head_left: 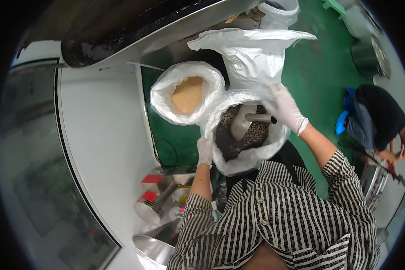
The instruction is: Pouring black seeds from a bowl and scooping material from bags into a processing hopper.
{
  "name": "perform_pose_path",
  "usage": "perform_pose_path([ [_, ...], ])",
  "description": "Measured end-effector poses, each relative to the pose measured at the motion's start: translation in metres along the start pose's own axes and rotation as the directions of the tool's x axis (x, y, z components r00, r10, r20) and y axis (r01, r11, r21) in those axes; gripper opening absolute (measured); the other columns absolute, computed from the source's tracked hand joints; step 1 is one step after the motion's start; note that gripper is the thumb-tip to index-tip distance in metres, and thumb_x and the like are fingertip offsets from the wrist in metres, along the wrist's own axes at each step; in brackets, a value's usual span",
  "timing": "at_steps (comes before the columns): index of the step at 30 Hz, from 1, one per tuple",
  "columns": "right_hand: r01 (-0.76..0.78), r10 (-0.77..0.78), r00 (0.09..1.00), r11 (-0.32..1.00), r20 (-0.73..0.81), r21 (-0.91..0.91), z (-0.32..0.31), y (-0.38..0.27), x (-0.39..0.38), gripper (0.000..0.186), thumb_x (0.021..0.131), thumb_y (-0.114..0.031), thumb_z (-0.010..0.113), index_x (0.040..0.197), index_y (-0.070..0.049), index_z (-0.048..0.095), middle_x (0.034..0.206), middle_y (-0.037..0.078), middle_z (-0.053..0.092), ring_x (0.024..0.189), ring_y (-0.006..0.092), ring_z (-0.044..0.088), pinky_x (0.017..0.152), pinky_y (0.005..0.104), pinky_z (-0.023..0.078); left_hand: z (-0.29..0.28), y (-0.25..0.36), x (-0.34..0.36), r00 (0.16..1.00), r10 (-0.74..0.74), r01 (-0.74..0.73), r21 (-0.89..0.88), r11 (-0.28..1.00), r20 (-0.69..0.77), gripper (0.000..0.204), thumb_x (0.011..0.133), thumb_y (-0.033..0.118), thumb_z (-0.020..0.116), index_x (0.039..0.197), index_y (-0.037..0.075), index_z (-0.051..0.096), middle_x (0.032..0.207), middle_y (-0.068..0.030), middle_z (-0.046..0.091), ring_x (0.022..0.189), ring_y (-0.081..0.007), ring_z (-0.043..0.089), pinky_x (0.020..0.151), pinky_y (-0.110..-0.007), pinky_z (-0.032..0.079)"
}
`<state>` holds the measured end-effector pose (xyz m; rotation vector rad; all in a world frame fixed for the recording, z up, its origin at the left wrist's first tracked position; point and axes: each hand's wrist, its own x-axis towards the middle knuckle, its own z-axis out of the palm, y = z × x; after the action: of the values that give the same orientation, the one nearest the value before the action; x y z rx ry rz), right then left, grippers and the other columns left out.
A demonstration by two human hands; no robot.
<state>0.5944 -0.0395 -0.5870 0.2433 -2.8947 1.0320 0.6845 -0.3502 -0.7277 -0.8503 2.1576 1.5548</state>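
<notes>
In front of me an open clear plastic bag (236,167) holds a mix of dark and pale seeds or grains (256,136). A metal scoop (241,127) with a tube handle lies on the grains inside. My left hand (205,149), in a white glove, is closed on the bag's left rim. At its far right rim my right hand (287,108), gloved too and slightly blurred, grips the plastic between thumb and fingers. Left of this bag stands another lined bag (162,96) with tan granules (187,95) in it. Touching the far rim is a white sack (256,65).
A metal-edged machine or counter (166,36) spans the far left. A white bucket (281,15) stands beyond the sack. Metal containers (150,207) sit at lower left. On the right, a person (378,117) bends near a blue stool (344,119); a metal pot (371,56) stands farther off.
</notes>
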Motion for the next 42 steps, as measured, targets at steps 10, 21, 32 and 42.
perform_pose_path([
  [10,0.150,0.492,0.723,0.572,0.484,-0.806,0.147,0.002,-0.055,0.057,0.080,-0.013,0.044,0.133,-0.015,0.022,0.091,0.010,0.055,0.081,0.0217,0.055,0.069,0.0370,0.040,-0.038,0.022,0.013,0.959,0.001,-0.088,0.295,0.951,0.282,0.031,0.074,0.029,0.060,0.074,-0.002,0.053,0.075,-0.0115,0.055,0.064,-0.0183,0.050,0.061,-0.033,0.041],
  [21,-0.703,0.699,0.505,0.674,0.507,-0.228,0.104,-0.066,-0.124,0.061,0.080,-0.009,0.035,0.133,-0.001,0.006,0.106,0.032,0.048,0.100,0.0357,0.051,0.100,0.0509,0.005,0.031,0.089,0.046,0.735,0.439,-0.639,0.746,0.189,0.518,0.063,0.063,0.019,0.067,0.115,-0.001,0.036,0.104,-0.0215,0.048,0.096,-0.0356,0.048,0.081,-0.039,0.040],
  [32,-0.978,0.979,0.180,0.168,0.095,0.124,0.187,-0.024,-0.101,0.071,0.079,-0.010,0.041,0.133,-0.005,-0.005,0.090,0.025,0.058,0.080,0.0342,0.060,0.075,0.0414,0.044,0.006,0.087,0.121,0.718,0.071,-0.421,0.350,0.837,0.693,0.035,0.082,0.018,0.050,0.109,-0.004,0.049,0.099,-0.0080,0.055,0.088,-0.0144,0.049,0.078,-0.026,0.038],
  [42,-0.986,0.929,0.154,0.167,0.337,-0.010,0.199,-0.101,-0.118,0.074,0.077,-0.004,0.040,0.134,-0.011,-0.007,0.098,0.020,0.057,0.077,0.0292,0.061,0.073,0.0404,0.046,0.022,0.135,0.092,0.699,-0.174,-0.348,0.542,0.764,0.694,0.050,0.085,0.041,0.046,0.107,-0.004,0.052,0.094,-0.0072,0.055,0.083,-0.0144,0.049,0.074,-0.026,0.040],
])
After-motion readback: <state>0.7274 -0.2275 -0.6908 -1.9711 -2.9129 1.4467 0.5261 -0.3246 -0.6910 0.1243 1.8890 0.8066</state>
